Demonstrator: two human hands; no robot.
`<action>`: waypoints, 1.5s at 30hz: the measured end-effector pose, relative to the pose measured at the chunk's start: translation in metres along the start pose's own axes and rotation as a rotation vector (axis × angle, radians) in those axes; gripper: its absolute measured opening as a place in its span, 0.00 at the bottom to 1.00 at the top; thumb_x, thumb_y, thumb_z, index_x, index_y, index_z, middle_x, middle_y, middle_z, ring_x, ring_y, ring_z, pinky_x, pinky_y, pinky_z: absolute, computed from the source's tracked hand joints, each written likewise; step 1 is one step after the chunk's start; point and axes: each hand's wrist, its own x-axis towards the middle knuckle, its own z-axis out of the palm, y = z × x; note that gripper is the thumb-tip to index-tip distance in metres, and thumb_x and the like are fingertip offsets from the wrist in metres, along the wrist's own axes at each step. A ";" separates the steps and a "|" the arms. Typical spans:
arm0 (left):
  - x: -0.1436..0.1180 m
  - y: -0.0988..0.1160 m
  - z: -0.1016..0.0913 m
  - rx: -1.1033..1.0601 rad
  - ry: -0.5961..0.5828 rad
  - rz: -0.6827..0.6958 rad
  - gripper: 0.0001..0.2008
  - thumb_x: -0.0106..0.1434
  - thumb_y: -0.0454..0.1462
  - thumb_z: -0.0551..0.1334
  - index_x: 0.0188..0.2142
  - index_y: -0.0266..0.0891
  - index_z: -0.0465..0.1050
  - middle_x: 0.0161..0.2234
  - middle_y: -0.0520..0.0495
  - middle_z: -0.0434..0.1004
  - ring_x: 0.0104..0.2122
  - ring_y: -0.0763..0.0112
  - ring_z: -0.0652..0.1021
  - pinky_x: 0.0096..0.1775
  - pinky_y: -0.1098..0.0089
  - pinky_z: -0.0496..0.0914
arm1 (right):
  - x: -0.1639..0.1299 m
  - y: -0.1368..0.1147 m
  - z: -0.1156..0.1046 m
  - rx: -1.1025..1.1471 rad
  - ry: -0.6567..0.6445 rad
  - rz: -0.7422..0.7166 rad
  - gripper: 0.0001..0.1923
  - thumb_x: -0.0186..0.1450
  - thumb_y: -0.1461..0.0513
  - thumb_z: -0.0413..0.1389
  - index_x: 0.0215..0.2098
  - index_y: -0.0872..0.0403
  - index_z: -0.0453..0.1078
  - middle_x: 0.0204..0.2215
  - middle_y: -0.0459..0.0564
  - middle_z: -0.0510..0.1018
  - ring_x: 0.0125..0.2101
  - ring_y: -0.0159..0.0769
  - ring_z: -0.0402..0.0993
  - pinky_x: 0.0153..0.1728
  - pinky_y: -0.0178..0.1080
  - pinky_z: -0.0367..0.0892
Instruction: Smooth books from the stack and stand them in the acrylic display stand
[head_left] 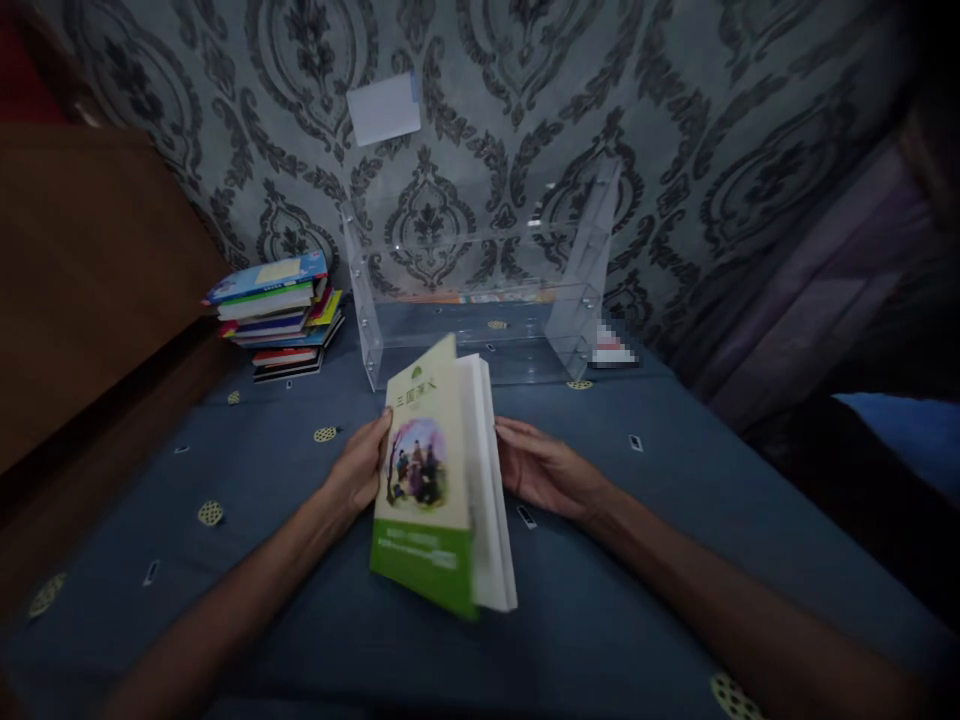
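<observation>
A book (424, 480) with a cream and green cover is held upright and tilted in front of me, its cover slightly ajar from the white pages. The cover bears a round picture of figures under a tree. My left hand (364, 460) grips the spine side, its fingers partly hidden behind the book. At the page edge, my right hand (551, 468) closes on the other side, with its fingertips partly behind the pages. Beyond the book stands a clear acrylic rack (581, 300) with several see-through tiers.
To the left, a stack of books (281, 310) lies against the patterned wall (480, 80). A blue patterned cloth (285, 560) covers the surface. A wooden panel (82, 270) borders the left, a purple curtain (825, 270) the right. A white card (384, 110) is on the wall.
</observation>
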 end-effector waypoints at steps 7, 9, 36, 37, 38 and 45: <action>-0.006 0.013 0.006 0.026 0.005 0.073 0.10 0.65 0.32 0.64 0.47 0.32 0.76 0.40 0.39 0.85 0.37 0.59 0.85 0.46 0.61 0.79 | 0.003 0.001 0.005 0.013 0.056 0.008 0.25 0.64 0.48 0.61 0.54 0.52 0.72 0.50 0.56 0.81 0.48 0.45 0.79 0.53 0.51 0.72; -0.007 0.012 0.006 0.013 -0.004 0.093 0.09 0.66 0.32 0.63 0.45 0.32 0.76 0.40 0.39 0.85 0.38 0.59 0.85 0.47 0.61 0.79 | 0.003 0.003 0.005 0.038 0.079 0.018 0.25 0.60 0.54 0.66 0.53 0.52 0.72 0.50 0.55 0.82 0.46 0.43 0.80 0.54 0.50 0.71; -0.033 0.047 0.035 0.464 -0.309 0.479 0.38 0.56 0.49 0.73 0.63 0.43 0.66 0.55 0.39 0.78 0.54 0.48 0.78 0.52 0.58 0.75 | -0.002 -0.056 0.002 -0.470 0.064 -0.381 0.25 0.68 0.47 0.57 0.57 0.51 0.70 0.50 0.53 0.80 0.45 0.43 0.79 0.48 0.46 0.73; -0.032 0.048 0.037 0.489 -0.314 0.481 0.38 0.57 0.50 0.72 0.63 0.43 0.66 0.55 0.40 0.78 0.54 0.48 0.77 0.52 0.58 0.75 | -0.003 -0.059 -0.001 -0.527 0.066 -0.396 0.25 0.69 0.47 0.56 0.58 0.51 0.70 0.51 0.53 0.80 0.46 0.44 0.78 0.49 0.47 0.72; -0.031 0.048 0.038 0.517 -0.323 0.480 0.38 0.57 0.51 0.72 0.63 0.43 0.66 0.55 0.40 0.78 0.55 0.48 0.77 0.53 0.57 0.74 | -0.005 -0.059 -0.004 -0.575 0.072 -0.408 0.25 0.69 0.47 0.56 0.58 0.51 0.70 0.52 0.53 0.79 0.47 0.44 0.78 0.50 0.47 0.72; -0.020 0.053 0.031 0.720 -0.401 0.427 0.34 0.62 0.54 0.66 0.63 0.44 0.65 0.61 0.41 0.71 0.59 0.49 0.72 0.58 0.54 0.70 | -0.010 -0.054 -0.016 -0.677 0.060 -0.351 0.24 0.70 0.48 0.54 0.57 0.52 0.71 0.49 0.55 0.80 0.46 0.45 0.78 0.49 0.49 0.72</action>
